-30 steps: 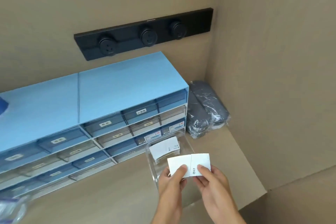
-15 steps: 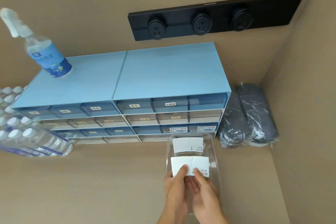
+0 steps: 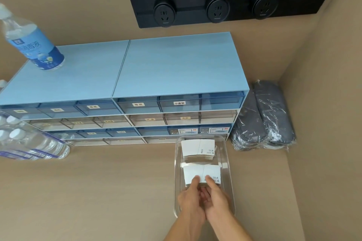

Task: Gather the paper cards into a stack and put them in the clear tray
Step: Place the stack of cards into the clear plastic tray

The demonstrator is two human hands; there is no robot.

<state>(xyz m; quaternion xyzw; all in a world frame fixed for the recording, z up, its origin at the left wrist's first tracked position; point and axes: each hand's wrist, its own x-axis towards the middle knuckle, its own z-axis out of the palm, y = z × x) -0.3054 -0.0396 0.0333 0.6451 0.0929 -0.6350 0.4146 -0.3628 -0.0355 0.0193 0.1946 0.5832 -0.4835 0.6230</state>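
A clear tray (image 3: 228,166) lies lengthwise on the tan counter in front of the blue drawer unit. At its far end rests a stack of white paper cards (image 3: 197,148). A second stack of white cards (image 3: 201,173) sits over the tray's middle, pinched at its near edge by both hands. My left hand (image 3: 191,199) has its thumb on the left half, and my right hand (image 3: 216,198) has its thumb on the right half. The two hands touch each other above the tray's near end.
A blue drawer unit (image 3: 125,76) with labelled drawers stands against the wall, a water bottle (image 3: 31,41) on top. A shrink-wrapped pack of bottles (image 3: 29,141) lies at left. Wrapped dark grey bundles (image 3: 262,117) fill the right corner. A black socket strip (image 3: 233,0) hangs on the wall.
The view has swung left and down, so the bottles came into sight. Both hands have lowered the held card stack from above the tray into it.
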